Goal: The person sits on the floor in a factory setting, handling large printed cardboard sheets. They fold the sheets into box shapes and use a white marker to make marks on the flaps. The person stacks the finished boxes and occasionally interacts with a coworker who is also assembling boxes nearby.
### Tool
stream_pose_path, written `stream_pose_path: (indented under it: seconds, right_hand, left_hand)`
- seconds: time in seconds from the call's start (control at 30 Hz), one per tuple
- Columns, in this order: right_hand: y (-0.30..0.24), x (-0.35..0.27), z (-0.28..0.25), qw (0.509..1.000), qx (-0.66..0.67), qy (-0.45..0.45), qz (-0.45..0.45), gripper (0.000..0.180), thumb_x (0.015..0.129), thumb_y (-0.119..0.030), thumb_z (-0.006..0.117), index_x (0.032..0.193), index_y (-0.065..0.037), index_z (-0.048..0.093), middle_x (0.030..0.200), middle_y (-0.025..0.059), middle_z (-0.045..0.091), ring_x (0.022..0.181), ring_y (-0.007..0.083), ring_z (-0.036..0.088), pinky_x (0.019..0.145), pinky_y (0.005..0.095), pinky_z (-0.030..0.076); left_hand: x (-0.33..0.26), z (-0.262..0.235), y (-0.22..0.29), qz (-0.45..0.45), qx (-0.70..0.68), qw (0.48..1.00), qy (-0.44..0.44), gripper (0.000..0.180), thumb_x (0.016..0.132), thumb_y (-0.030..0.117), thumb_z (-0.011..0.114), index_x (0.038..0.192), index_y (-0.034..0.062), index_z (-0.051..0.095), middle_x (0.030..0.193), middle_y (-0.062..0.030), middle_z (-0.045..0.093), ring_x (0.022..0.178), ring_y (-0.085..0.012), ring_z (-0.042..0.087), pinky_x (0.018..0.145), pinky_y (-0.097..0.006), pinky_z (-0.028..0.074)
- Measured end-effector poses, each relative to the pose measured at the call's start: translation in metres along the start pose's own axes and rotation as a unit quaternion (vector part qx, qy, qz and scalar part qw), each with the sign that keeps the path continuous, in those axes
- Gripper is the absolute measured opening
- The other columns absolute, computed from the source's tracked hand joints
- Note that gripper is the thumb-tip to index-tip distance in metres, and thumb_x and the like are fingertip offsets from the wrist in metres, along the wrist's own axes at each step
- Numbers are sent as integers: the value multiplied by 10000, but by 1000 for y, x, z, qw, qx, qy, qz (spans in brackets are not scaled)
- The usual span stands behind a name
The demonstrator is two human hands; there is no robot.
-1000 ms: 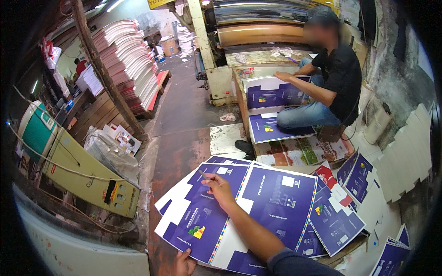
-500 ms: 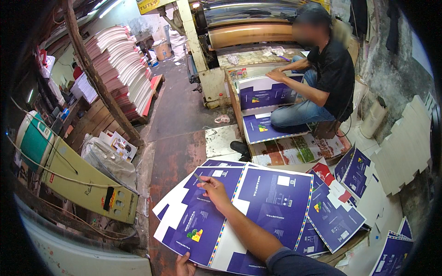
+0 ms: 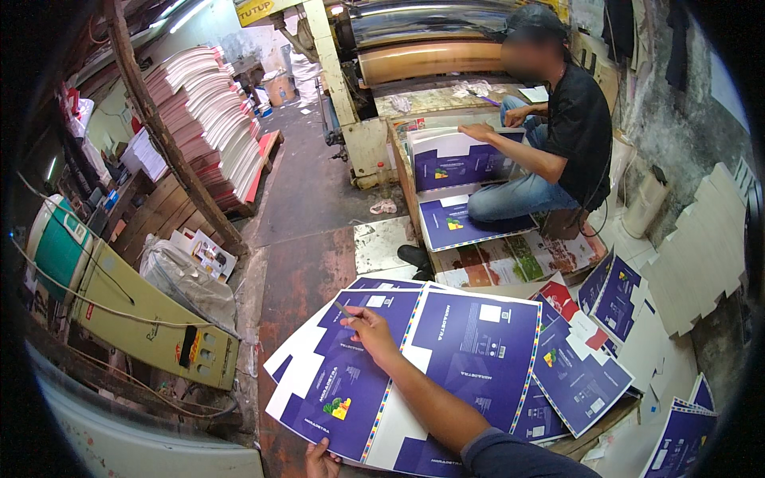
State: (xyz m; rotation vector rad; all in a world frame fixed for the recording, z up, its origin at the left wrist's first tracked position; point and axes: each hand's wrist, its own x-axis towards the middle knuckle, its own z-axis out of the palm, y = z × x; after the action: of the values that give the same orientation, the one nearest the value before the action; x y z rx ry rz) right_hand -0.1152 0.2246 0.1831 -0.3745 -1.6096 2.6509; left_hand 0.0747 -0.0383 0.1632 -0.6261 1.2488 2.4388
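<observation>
Across my front lies a stack of large purple-and-white printed cardboard sheets [image 3: 470, 358], with coloured check strips along their edges. Over the left part of the top sheet is my right hand [image 3: 371, 333], its fingers closed around a slim grey stick-like tool [image 3: 342, 308] whose exact kind is unclear. The forearm reaches across the sheets from the lower right. At the near left edge, my left hand [image 3: 320, 460] pinches the border of the printed sheet, partly cut off by the picture's lower rim.
A co-worker [image 3: 570, 119] sits beyond, by a roller machine [image 3: 430, 60], handling similar sheets [image 3: 466, 163]. More cut purple sheets [image 3: 578, 374] lie at right. A tall paper stack [image 3: 211, 119] stands back left, behind a wooden post [image 3: 171, 131]. A yellowish cabinet [image 3: 151, 311] leans at left.
The co-worker's one hand has lifted off the sheets toward the body, while the other stays on the sheet's upper edge. My hands have hardly moved.
</observation>
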Motion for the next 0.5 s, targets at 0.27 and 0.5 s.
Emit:
stream_pose_path:
  seconds: [0.27, 0.5]
  right_hand:
    - [0, 1, 2, 1000, -6, 2, 5, 341, 935, -178, 557, 1258, -71, 562, 1072, 47, 675, 968, 97, 598, 755, 252, 467]
    - [-3, -2, 3, 1000, 4, 6, 6, 307, 946, -173, 547, 1237, -77, 575, 1069, 44, 676, 958, 90, 595, 745, 254, 465]
  left_hand:
    - [-3, -4, -1, -1, -25, 1000, -18, 269, 884, 100, 616, 1124, 69, 499, 779, -17, 572, 535, -109, 518, 447, -243, 445]
    - [-1, -5, 0, -7, -10, 1000, 7, 243, 885, 89, 606, 1107, 84, 508, 774, -17, 575, 544, -113, 524, 460, -254, 444]
